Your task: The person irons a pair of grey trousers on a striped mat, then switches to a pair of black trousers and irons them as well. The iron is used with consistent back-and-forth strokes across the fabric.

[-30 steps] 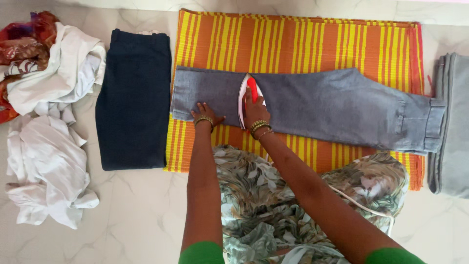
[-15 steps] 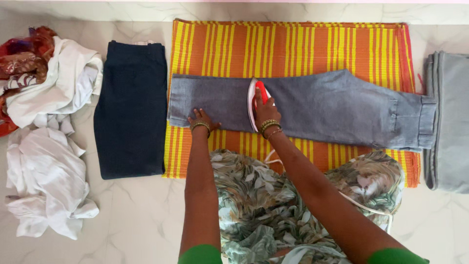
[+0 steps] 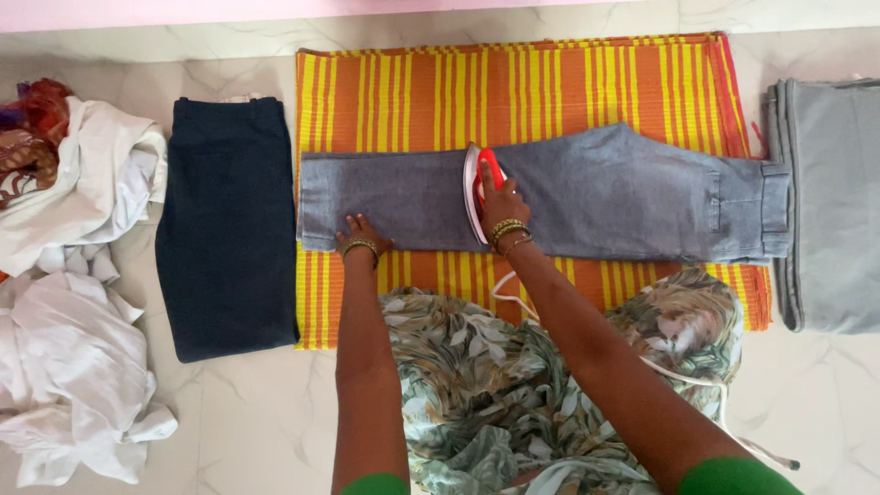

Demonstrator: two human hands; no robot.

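Grey trousers (image 3: 605,197) lie flat and lengthwise on an orange and yellow striped mat (image 3: 513,87). My right hand (image 3: 500,202) grips the red handle of a white clothes iron (image 3: 478,188) that rests on the middle of the trouser leg. My left hand (image 3: 359,234) lies flat with fingers spread on the leg's lower edge near the hem, left of the iron. The iron's white cord (image 3: 683,376) trails back over my lap.
Folded dark navy trousers (image 3: 225,229) lie left of the mat. Crumpled white clothes (image 3: 73,275) and a red patterned cloth (image 3: 32,128) are piled at the far left. Folded grey garments (image 3: 830,202) sit at the right. The floor is pale marble.
The iron has slid a little to the right along the trouser leg under my right hand. My left hand stays pressed near the hem. The camera view has shifted.
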